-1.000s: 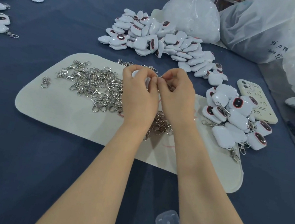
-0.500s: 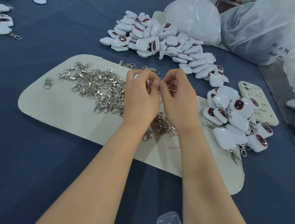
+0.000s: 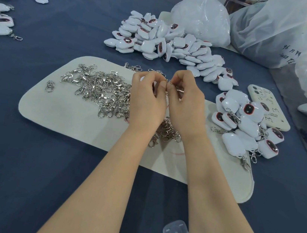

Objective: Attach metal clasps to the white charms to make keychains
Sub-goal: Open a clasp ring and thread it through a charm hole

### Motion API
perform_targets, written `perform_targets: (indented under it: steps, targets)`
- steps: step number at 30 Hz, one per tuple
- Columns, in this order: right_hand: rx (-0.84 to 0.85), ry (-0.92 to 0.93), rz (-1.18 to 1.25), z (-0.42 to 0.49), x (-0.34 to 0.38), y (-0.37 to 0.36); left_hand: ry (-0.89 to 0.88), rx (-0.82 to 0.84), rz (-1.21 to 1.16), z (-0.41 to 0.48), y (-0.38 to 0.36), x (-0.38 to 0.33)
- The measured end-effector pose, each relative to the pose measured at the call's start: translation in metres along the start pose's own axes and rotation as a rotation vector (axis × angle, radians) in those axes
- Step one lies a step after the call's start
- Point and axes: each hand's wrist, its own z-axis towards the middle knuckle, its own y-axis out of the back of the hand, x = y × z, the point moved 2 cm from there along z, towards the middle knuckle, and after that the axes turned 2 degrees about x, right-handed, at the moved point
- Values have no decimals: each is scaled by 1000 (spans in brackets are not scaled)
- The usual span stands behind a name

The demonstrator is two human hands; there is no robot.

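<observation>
The left hand (image 3: 147, 99) is curling its fingers round one white charm (image 3: 141, 78), of which only a small white edge is showing past the knuckles. The right hand (image 3: 185, 105) is pinching a metal clasp (image 3: 170, 82) by its small ring between thumb and forefinger, and the two hands are meeting at the fingertips, just above the pad. I am judging that the ring is being threaded into the loop of the charm, though the loop itself is hidden behind the fingers. To do this well, the left hand should be holding the charm steady with the loop turned toward the right hand, while the right is opening the ring only a little and turning it through, not pulling, so that the loop is not bending or tearing. The charm is looking smooth, glossy and rounded like a small cushion, so it could be slipping if the grip is loose. Under the hands and to the left of them, a heap of loose clasps (image 3: 101, 89) is lying on a pale felt pad (image 3: 54, 114). To the right of the right hand, finished keychains (image 3: 246, 125) are lying in a cluster, each white with a dark red-edged oval, some with a clasp hanging. Beyond the hands, farther from the person, a bigger pile of bare charms (image 3: 168, 43) is waiting on the blue cloth (image 3: 22, 177), with plastic bags (image 3: 202, 14) behind it.
</observation>
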Motion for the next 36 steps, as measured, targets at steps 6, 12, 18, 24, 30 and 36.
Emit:
perform_targets:
  steps: [6,12,18,24,30,36]
  targets:
    - [-13,0,-33,0,-3,3,-31,0,46,-3,-1,0]
    - [-4,-20,-25,1,-4,6,-105,-14,174,-4,0,1]
    - [23,-128,60,1,-8,3,-17,-60,22,-2,0,0]
    - [-39,-129,91,2,-5,5,8,-64,-16,-2,0,-1]
    - [-71,-103,69,3,-2,4,8,-43,0,-1,0,-1]
    - [-75,-96,57,2,0,4,-1,-44,2,1,0,0]
